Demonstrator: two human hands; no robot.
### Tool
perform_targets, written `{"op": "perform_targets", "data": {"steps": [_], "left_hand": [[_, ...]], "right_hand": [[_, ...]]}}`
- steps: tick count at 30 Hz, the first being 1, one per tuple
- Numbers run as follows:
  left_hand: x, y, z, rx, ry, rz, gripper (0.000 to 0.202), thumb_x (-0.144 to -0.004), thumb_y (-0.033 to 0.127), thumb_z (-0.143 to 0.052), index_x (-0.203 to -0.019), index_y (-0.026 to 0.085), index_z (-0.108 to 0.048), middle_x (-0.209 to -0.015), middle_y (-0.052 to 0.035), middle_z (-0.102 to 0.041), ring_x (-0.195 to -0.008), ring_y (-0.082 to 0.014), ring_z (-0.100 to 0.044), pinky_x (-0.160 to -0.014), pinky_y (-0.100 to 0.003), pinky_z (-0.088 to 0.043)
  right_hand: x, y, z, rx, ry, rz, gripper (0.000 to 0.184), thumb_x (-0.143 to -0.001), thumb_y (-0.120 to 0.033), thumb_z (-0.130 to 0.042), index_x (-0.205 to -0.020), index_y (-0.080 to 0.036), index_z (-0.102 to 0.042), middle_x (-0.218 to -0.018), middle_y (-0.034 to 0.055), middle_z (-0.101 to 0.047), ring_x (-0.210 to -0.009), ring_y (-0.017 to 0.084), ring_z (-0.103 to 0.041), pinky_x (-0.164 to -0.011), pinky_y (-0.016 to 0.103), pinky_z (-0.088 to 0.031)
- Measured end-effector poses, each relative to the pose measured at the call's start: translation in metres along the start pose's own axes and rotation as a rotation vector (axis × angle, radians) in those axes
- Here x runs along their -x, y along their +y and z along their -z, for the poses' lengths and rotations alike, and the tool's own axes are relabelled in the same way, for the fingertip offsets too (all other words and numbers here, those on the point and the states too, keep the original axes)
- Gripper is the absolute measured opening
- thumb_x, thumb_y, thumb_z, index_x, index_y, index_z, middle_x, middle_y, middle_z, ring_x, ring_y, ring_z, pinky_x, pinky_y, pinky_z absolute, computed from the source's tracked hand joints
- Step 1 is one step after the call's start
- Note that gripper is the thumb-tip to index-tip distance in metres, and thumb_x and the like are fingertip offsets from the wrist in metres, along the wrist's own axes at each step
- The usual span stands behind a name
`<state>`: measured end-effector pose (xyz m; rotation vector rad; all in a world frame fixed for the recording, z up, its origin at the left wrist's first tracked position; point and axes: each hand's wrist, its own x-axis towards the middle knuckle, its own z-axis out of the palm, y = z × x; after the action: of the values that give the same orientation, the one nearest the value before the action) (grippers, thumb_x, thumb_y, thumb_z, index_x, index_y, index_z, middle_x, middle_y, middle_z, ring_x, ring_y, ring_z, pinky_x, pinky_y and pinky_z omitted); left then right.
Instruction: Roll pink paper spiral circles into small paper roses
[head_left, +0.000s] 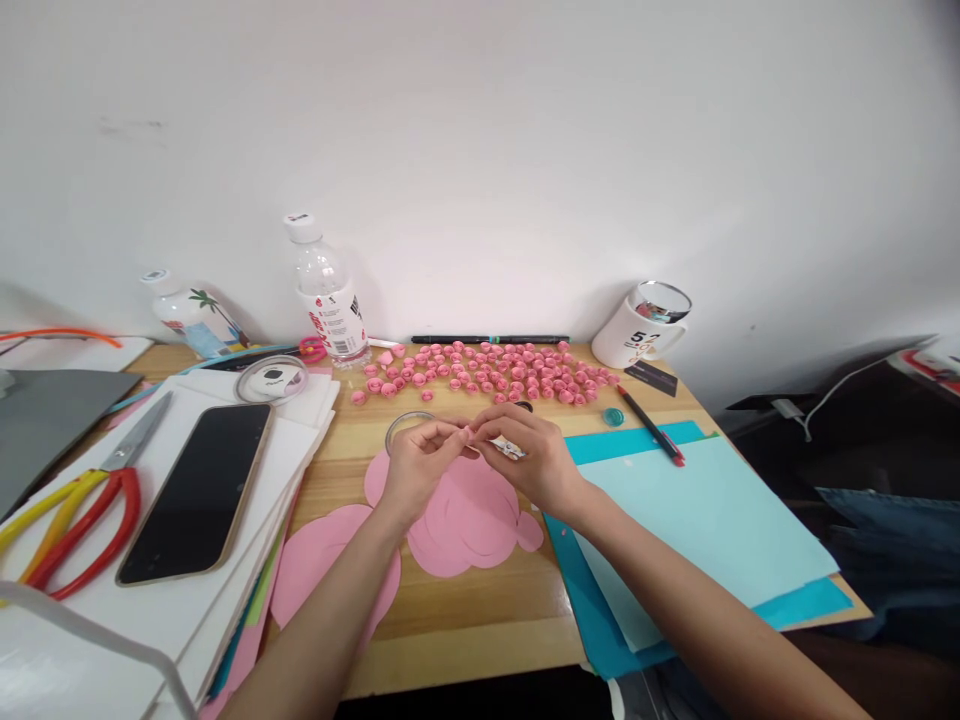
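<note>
Left hand (421, 462) and right hand (534, 458) pinch a small pink piece (470, 433), mostly hidden.

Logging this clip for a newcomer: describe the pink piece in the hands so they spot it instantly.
On the wooden table, pink paper circles lie between a white paper stack and blue sheets. Above them, the left hand and right hand meet at the fingertips. The pink piece is the tiny bit pinched there; unlike the pink rolls behind, it is held.

Pink paper piece (470, 434): mostly hidden between left hand (416, 465) and right hand (538, 460). Clear ring (388, 431): partly behind left hand. Scissors (120, 460): handles cut off at left edge. Grey sheet (60, 425): cut off, same edge. Black card (651, 377): print too small to read.
</note>
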<state>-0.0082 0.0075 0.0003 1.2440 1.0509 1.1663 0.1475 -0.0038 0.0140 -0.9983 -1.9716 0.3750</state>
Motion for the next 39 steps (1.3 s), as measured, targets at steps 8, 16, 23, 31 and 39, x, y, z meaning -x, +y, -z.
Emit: {"op": "perform_targets", "data": {"steps": [8, 16, 23, 31, 39], "left_hand": [[0.001, -0.001, -0.001, 0.153, 0.022, 0.068, 0.01, -0.066, 0.025, -0.07, -0.06, 0.017, -0.07, -0.082, -0.0035, -0.069, -0.068, -0.0155, -0.065, -0.066, -0.031, -0.058], [0.002, 0.003, -0.002, 0.137, 0.05, 0.073, 0.009, -0.063, 0.02, -0.07, -0.055, 0.018, -0.068, -0.077, -0.0032, -0.067, -0.066, -0.0153, -0.063, -0.064, -0.03, -0.057], [0.002, 0.008, -0.001, 0.115, 0.059, 0.072, 0.009, -0.064, 0.019, -0.068, -0.055, 0.018, -0.069, -0.076, -0.003, -0.067, -0.066, -0.0151, -0.063, -0.062, -0.028, -0.055], [0.001, 0.007, 0.003, -0.063, 0.037, -0.04, 0.011, -0.067, 0.021, -0.066, -0.057, 0.02, -0.069, -0.078, -0.0037, -0.07, -0.071, -0.0166, -0.065, -0.065, -0.028, -0.053], [0.004, 0.009, 0.001, -0.16, 0.061, -0.134, 0.011, -0.068, 0.018, -0.063, -0.06, 0.018, -0.07, -0.079, -0.0046, -0.071, -0.072, -0.0153, -0.065, -0.064, -0.023, -0.052]], "right_hand": [[0.005, 0.001, -0.007, 0.073, 0.036, 0.074, 0.012, -0.086, -0.014, -0.049, -0.085, -0.021, -0.059, -0.09, 0.0083, -0.067, -0.082, 0.017, -0.064, -0.068, 0.03, -0.053], [0.01, 0.002, -0.011, 0.11, 0.058, 0.087, 0.014, -0.085, -0.011, -0.049, -0.088, -0.023, -0.056, -0.092, 0.0072, -0.067, -0.083, 0.017, -0.064, -0.067, 0.03, -0.053], [0.011, 0.0, -0.014, 0.092, 0.106, 0.063, 0.014, -0.085, -0.01, -0.05, -0.087, -0.022, -0.056, -0.091, 0.0062, -0.068, -0.082, 0.016, -0.065, -0.068, 0.028, -0.053], [0.007, -0.001, -0.011, 0.041, 0.106, 0.011, 0.009, -0.084, -0.016, -0.057, -0.084, -0.022, -0.063, -0.088, 0.0054, -0.067, -0.077, 0.015, -0.065, -0.065, 0.026, -0.052], [0.01, 0.002, -0.019, 0.161, 0.088, 0.02, 0.008, -0.088, -0.017, -0.051, -0.082, -0.018, -0.056, -0.089, 0.0069, -0.061, -0.076, 0.014, -0.061, -0.064, 0.026, -0.049]]}}
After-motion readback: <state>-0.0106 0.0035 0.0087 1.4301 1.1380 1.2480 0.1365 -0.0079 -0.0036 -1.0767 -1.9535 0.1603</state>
